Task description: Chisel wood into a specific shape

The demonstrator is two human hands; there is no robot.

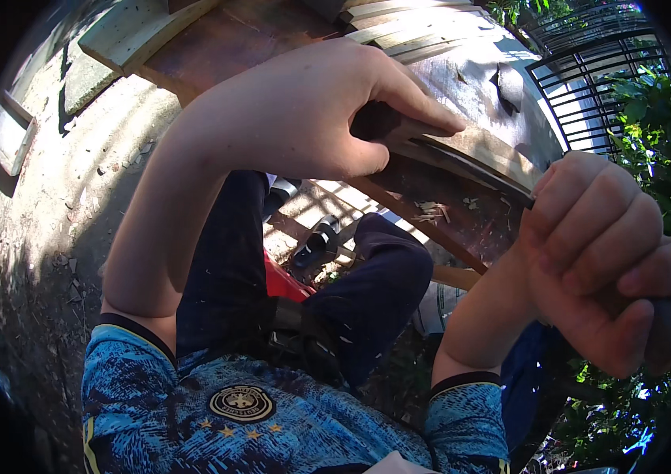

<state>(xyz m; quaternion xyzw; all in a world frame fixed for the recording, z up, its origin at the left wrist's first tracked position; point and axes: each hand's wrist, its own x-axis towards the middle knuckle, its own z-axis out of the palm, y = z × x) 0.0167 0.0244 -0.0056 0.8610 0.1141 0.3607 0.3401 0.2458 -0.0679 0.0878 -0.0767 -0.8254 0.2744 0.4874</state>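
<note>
A narrow dark blade-like tool (473, 170) slants across the work surface, along the edge of a pale piece of wood (501, 148). My right hand (596, 229) is closed in a fist at the tool's right end; whatever handle lies inside the fingers is hidden. Bent at the wrist, my left hand (304, 110) arches over the wood's left end. Its thumb and forefinger sit on either side of a dark brown wooden part, in shadow, and the other fingers are out of sight. Wood shavings (434, 212) lie on the brown board (485, 229) below the tool.
Pale planks (406, 28) lie at the far side, with a thick board (126, 39) at the upper left. A dark curled scrap (507, 87) rests on the sunlit surface. A black metal railing (588, 87) and leafy plants (643, 134) stand at the right. Beneath me are sandals (319, 241).
</note>
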